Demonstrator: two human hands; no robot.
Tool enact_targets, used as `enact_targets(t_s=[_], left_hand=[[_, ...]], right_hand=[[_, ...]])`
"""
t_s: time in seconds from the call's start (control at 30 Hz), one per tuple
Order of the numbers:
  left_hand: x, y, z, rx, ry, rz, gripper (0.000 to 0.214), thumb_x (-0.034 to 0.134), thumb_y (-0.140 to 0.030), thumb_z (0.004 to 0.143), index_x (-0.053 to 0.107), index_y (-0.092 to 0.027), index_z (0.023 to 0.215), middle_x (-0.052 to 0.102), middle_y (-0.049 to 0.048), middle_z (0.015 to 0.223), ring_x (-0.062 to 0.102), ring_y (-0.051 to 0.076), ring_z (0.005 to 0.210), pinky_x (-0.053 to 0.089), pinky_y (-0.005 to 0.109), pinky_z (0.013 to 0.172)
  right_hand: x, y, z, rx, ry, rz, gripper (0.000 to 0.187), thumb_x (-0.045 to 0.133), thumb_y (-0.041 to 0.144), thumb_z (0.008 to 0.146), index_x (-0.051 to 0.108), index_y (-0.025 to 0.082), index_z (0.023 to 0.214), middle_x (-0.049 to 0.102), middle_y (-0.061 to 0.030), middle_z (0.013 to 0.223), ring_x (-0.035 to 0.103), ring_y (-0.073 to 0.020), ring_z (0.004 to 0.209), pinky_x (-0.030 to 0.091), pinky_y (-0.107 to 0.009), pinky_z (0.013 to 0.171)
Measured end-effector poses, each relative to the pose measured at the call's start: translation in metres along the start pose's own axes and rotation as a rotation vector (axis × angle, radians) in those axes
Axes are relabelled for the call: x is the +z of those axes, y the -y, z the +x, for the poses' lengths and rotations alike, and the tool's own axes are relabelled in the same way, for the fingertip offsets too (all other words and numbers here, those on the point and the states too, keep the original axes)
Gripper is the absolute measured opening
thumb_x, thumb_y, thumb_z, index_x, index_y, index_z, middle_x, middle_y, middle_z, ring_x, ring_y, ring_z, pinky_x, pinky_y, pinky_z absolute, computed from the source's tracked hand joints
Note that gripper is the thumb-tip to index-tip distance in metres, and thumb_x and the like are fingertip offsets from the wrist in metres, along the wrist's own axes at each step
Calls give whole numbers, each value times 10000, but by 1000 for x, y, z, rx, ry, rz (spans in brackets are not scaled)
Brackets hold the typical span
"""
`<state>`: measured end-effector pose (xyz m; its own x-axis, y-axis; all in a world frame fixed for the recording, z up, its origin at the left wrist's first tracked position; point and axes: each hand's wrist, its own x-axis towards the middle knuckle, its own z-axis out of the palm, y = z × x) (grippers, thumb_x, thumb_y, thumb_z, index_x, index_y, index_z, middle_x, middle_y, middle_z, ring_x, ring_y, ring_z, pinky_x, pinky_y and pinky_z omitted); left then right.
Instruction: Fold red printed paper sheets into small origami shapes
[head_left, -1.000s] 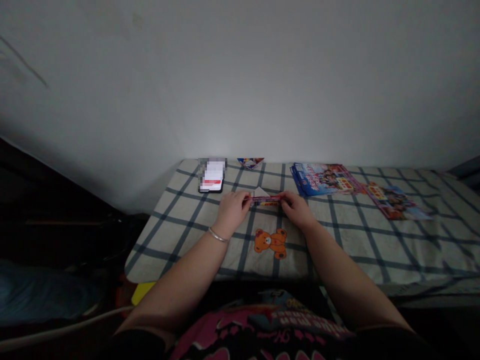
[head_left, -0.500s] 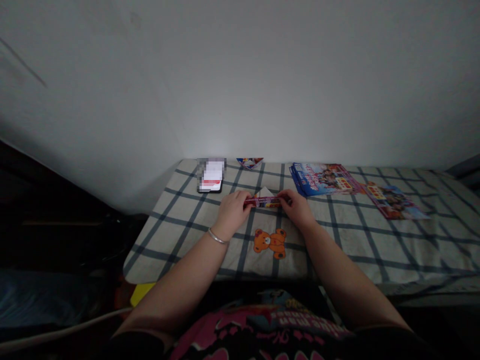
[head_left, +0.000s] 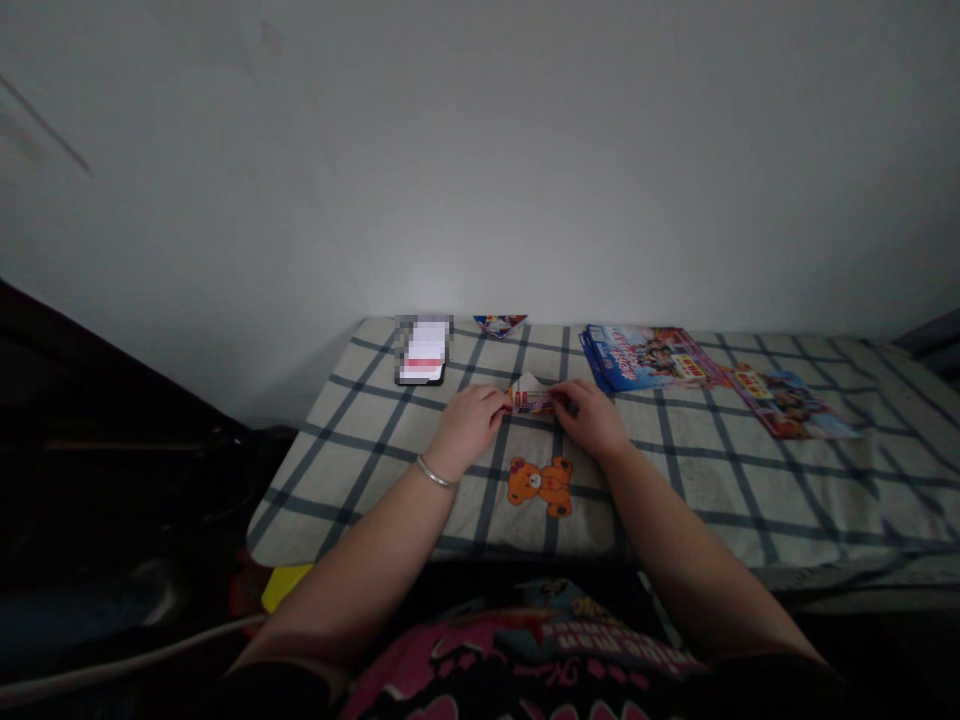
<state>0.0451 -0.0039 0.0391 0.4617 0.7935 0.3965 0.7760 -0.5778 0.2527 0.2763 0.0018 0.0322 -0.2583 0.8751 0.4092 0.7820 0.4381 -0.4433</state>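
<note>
Between my hands, low over the checked cloth, is a small piece of folded printed paper [head_left: 532, 398] with a pale point at its top. My left hand [head_left: 472, 420], with a silver bangle on the wrist, pinches its left end. At the right end, the fingers of my right hand [head_left: 591, 412] are closed on the same paper, hiding that edge. Just nearer to me, an orange teddy bear picture [head_left: 541, 487] shows on the cloth.
A checked cloth [head_left: 360, 460] covers the table, which meets a plain wall. A phone [head_left: 424, 350] with a lit screen lies back left, beside a folded paper triangle [head_left: 500, 325]. Stacked colourful leaflets [head_left: 637, 358] and another leaflet [head_left: 787, 402] lie to the right.
The dark red strip across the folded paper no longer shows; a lighter printed face is visible instead. Both hands have shifted slightly and the left fingers sit closer in.
</note>
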Motion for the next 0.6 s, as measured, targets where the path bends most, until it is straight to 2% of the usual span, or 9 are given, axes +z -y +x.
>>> enact_targets(t_s=[0.27,0.47,0.6], left_hand=[[0,-2,-2,99,47,93,249,535,-152,887,682,-246,1064,643,20,1212,563,228,1055,446,407,911],[-8,-11,-3,46,44,166,248,528,-174,888,645,-230,1099,651,40,1171,544,237,1046,405,425,939],[-10,-12,-3,-46,29,214,214,533,-219,888,645,-219,1070,646,63,1110,535,255,1031,398,425,914]], right_hand=[[3,-6,1,-74,8,103,128,580,191,809,680,238,874,702,-47,1065,620,-217,1005,490,-395,921],[3,-10,1,-66,56,88,135,590,181,793,680,239,876,709,-35,1081,621,-223,983,490,-413,902],[2,-9,2,-77,70,71,144,580,177,801,678,240,886,710,-34,1081,617,-224,985,478,-415,910]])
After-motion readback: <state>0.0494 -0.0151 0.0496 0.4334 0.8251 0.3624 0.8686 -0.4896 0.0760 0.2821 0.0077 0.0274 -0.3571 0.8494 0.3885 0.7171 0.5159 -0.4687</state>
